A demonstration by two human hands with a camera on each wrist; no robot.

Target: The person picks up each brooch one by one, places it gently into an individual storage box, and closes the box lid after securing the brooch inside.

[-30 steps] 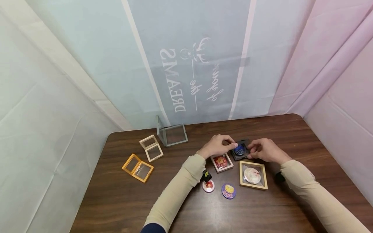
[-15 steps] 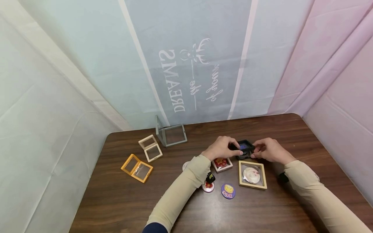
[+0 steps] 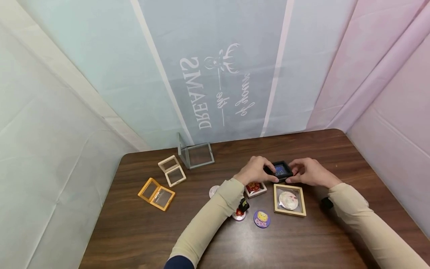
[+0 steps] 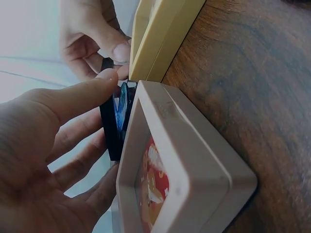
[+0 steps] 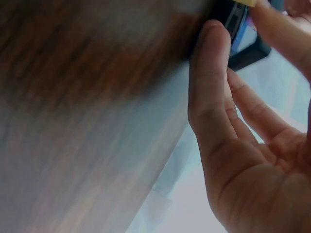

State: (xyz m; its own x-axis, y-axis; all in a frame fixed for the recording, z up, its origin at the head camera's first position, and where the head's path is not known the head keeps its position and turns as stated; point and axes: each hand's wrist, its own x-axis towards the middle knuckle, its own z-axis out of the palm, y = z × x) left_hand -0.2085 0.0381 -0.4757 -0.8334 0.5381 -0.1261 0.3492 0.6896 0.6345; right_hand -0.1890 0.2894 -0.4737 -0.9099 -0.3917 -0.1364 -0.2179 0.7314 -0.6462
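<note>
A small black display case (image 3: 285, 167) with a blue round badge (image 3: 279, 170) inside stands between both hands at the back right. My left hand (image 3: 256, 170) pinches its left side, thumb at the near edge. At the right edge my right hand (image 3: 309, 172) grips it with thumb and fingers. The left wrist view shows the black lid (image 4: 111, 131) tilted over the badge, with a gap to the base. Right before it lies a pale pink case (image 4: 194, 170) with a red badge (image 3: 253, 186), partly behind my left wrist. The right wrist view shows the black case (image 5: 252, 56) only in part.
A yellow-framed case (image 3: 304, 201) with a white badge lies near my right hand. Loose badges lie in front: a purple one (image 3: 262, 219), a red-flowered one (image 3: 239, 215), a white one (image 3: 213, 191). Open cases stand left: grey (image 3: 201, 165), cream (image 3: 174, 184), orange (image 3: 158, 204).
The black case's lid, lying open a second ago, has swung over the blue badge. Both hands have stayed at the case. The white badge has come into view beside the left sleeve.
</note>
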